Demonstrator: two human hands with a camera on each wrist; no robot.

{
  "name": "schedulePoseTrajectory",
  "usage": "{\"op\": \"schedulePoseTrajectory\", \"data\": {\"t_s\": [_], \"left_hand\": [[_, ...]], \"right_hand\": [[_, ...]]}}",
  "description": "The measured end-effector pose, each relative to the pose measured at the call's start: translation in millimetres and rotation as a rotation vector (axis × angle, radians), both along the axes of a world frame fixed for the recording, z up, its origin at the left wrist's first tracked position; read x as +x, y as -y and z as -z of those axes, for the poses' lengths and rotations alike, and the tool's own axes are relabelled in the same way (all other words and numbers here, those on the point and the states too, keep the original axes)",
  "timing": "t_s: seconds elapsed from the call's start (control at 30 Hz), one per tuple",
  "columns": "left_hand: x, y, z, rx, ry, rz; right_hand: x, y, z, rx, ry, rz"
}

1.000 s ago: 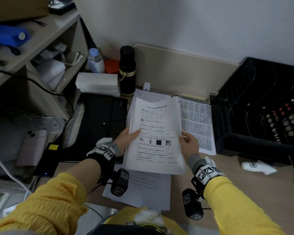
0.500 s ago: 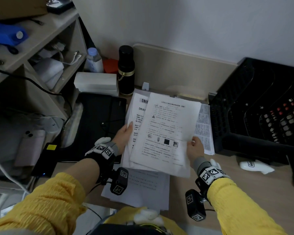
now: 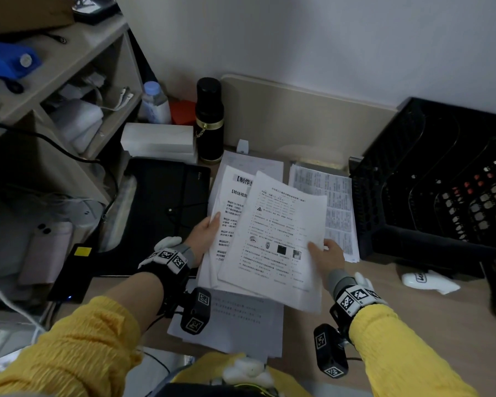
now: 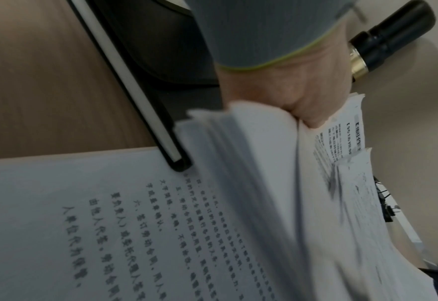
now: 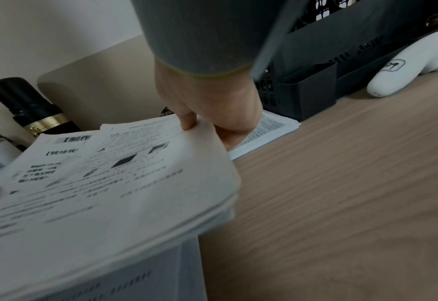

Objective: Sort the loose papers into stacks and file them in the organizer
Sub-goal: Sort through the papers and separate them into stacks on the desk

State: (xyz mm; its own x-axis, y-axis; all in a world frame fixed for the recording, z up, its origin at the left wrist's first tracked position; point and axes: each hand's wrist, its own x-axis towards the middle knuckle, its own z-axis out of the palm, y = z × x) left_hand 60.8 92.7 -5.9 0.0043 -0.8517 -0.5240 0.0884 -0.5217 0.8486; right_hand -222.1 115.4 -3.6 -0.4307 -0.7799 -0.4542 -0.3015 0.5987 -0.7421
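My left hand grips the left edge of a thick bundle of printed papers held above the desk; the left wrist view shows that bundle wedged against my palm. My right hand pinches the right edge of the top sheets, thumb on top, fingers under, as the right wrist view shows at the sheets' edge. These top sheets are slanted right across the bundle. A stack of text pages lies on the desk below. Another stack of densely printed pages lies beside the black organizer.
A black flask stands at the back by a white box and a water bottle. A black folder lies left of the papers. A white device rests near the organizer. Shelves rise on the left.
The top sheets have slid right and turned clockwise off the bundle, uncovering the bold-headed page beneath. My right hand moved right and down with them; my left hand stayed put.
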Motion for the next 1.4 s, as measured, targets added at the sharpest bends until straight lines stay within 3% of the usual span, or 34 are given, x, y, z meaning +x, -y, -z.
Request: {"op": "schedulePoseTrajectory", "data": {"t_s": [0.27,1.13,1.4], "left_hand": [[3,-7,13,0.027,0.064,0.021],[-15,19,14,0.044,0.018,-0.001],[-11,28,18,0.05,-0.029,-0.059]], "right_hand": [[-7,-5,8,0.081,-0.109,-0.068],[-48,32,12,0.225,-0.153,0.04],[-42,46,9,0.179,-0.193,0.069]]}}
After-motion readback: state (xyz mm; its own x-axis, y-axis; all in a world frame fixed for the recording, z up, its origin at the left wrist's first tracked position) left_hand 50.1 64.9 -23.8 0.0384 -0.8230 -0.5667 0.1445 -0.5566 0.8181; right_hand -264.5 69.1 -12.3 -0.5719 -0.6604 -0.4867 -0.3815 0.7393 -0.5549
